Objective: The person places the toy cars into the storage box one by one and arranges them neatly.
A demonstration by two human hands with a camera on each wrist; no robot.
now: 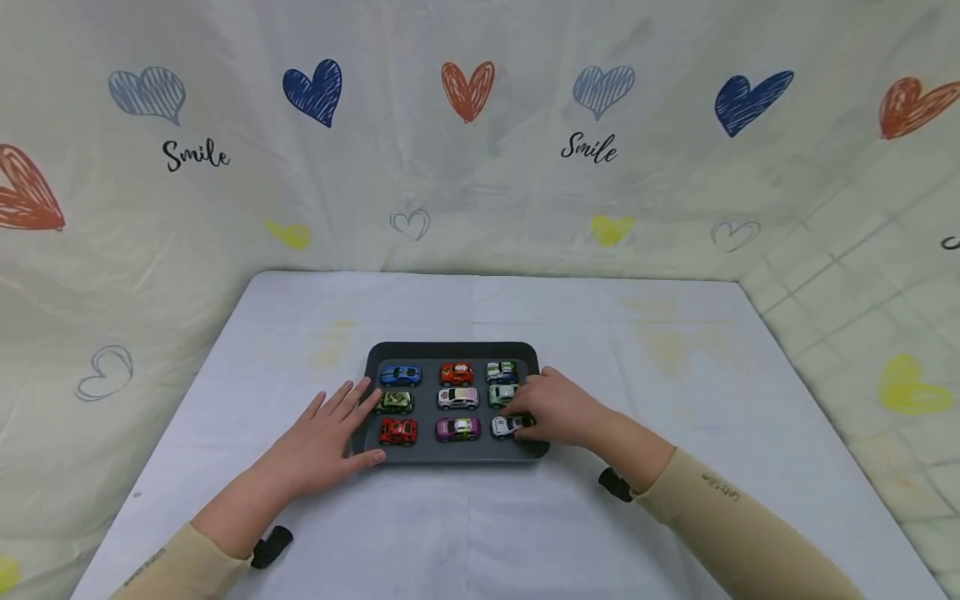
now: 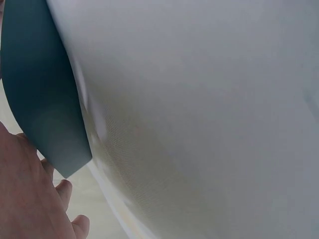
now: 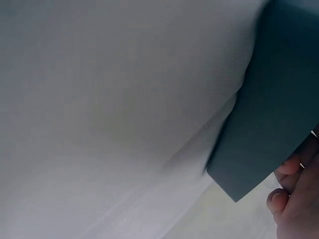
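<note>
A dark grey tray (image 1: 456, 458) holds several small toy cars in three rows. My left hand (image 1: 322, 446) lies with spread, straight fingers at the tray's left edge, its fingertips by a green toy car (image 1: 395, 403) and its thumb near a red toy car (image 1: 398, 432). At the front right corner, my right hand (image 1: 558, 408) reaches over the rim and pinches a white and black toy car (image 1: 506, 427). Just behind those fingers is a pale green toy car (image 1: 501, 396). Both wrist views show the tray's outer wall (image 2: 47, 94) with part of each hand; no cars are visible there.
A purple toy car (image 1: 457, 429), a white one (image 1: 457, 398) and a red one (image 1: 456, 374) form the middle column. At the back are a blue toy car (image 1: 401, 376) and a green-white one (image 1: 502, 372). White cloth (image 1: 465, 533) covers the table; a heart-patterned curtain (image 1: 510, 183) hangs behind.
</note>
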